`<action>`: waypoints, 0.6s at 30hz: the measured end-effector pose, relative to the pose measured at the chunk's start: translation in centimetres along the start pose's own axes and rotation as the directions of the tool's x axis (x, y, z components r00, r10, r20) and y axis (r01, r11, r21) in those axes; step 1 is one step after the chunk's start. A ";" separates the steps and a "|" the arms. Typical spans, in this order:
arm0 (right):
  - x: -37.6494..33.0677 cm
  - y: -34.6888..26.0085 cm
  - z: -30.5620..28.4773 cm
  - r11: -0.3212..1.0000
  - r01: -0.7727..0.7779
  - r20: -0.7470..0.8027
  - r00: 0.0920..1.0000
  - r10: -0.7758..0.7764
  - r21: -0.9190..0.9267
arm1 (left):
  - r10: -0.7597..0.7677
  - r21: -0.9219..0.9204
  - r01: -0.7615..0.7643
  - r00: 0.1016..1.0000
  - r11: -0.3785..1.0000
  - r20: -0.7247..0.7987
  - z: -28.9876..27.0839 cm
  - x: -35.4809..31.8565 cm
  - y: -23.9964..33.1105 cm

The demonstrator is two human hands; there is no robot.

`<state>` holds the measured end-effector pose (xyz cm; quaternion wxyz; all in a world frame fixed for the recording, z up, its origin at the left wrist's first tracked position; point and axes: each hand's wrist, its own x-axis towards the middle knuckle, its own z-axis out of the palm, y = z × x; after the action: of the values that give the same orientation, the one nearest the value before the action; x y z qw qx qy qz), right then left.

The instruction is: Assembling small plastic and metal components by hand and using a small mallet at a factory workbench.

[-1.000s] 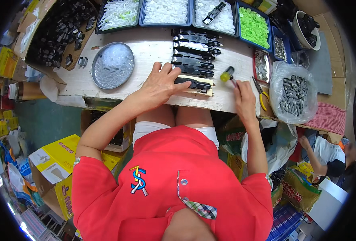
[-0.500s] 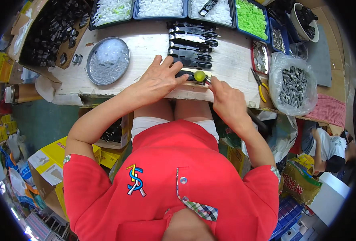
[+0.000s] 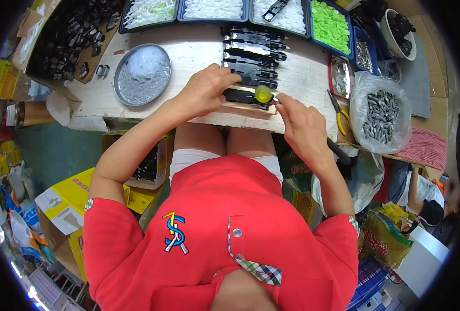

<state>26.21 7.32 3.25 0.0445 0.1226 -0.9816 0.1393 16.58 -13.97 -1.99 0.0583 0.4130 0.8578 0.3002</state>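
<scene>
A long black plastic part (image 3: 240, 96) lies on a wooden block (image 3: 248, 108) at the table's front edge. My left hand (image 3: 205, 89) is closed at the part's left end, its fingers curled and the thumb partly hidden. In my closed right hand (image 3: 305, 127) is a mallet with a round yellow-green head (image 3: 263, 94); its dark handle comes out below my wrist. The head is over the part's right end; whether it touches cannot be seen. Just beyond, several similar black parts (image 3: 253, 53) lie in a column.
Trays of white pieces (image 3: 213, 9) and green pieces (image 3: 329, 25) line the back. A round metal dish (image 3: 123, 93) and a box of black pieces (image 3: 59, 62) are left. Yellow-handled pliers (image 3: 340, 116) and a bag of metal pieces (image 3: 383, 116) lie right. Another person (image 3: 427, 199) sits far right.
My left fingers have gone from spread over the part to curled at its left end. The mallet head and my right hand have shifted slightly; the view has moved a little too.
</scene>
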 end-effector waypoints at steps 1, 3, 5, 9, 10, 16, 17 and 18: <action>0.0 -0.7 0.3 0.986 0.050 -0.176 0.984 -0.022 0.157 | -0.018 -0.023 0.017 1.000 1.000 -0.026 0.1 -0.1 -0.1; 0.3 -1.5 1.5 0.943 0.162 -0.272 0.959 -0.081 0.291 | -0.056 -0.075 0.052 0.997 0.996 -0.055 0.5 -0.3 -0.2; 1.0 -1.6 2.1 0.978 0.068 -0.024 0.998 -0.064 0.199 | -0.103 -0.127 0.087 0.987 0.988 -0.123 0.5 -0.7 0.2; 2.4 -1.5 1.7 0.944 -0.051 -0.049 0.996 0.071 0.325 | -0.086 -0.163 0.045 0.963 0.986 -0.256 1.9 -2.2 0.5; 3.0 -1.8 1.2 0.940 -0.075 -0.053 0.994 0.098 0.334 | -0.044 -0.043 0.032 0.948 0.999 -0.315 2.1 -2.5 0.5; 5.6 -2.0 0.5 0.862 -0.145 0.012 0.987 0.160 0.485 | 0.202 0.249 -0.094 0.867 0.964 -0.456 6.0 -4.6 3.6; 5.4 -2.2 1.1 0.881 -0.064 -0.037 0.995 0.091 0.468 | 0.219 0.252 -0.115 0.874 0.961 -0.433 6.6 -4.5 4.0; 5.5 -2.4 2.1 0.954 -0.040 0.098 0.995 0.011 0.299 | 0.252 0.289 -0.130 0.862 0.949 -0.440 7.1 -4.3 4.0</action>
<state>21.41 3.25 2.49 -0.0231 0.1216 -0.9516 0.2813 24.57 -11.98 -6.17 -0.2345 0.4152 0.8312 0.2858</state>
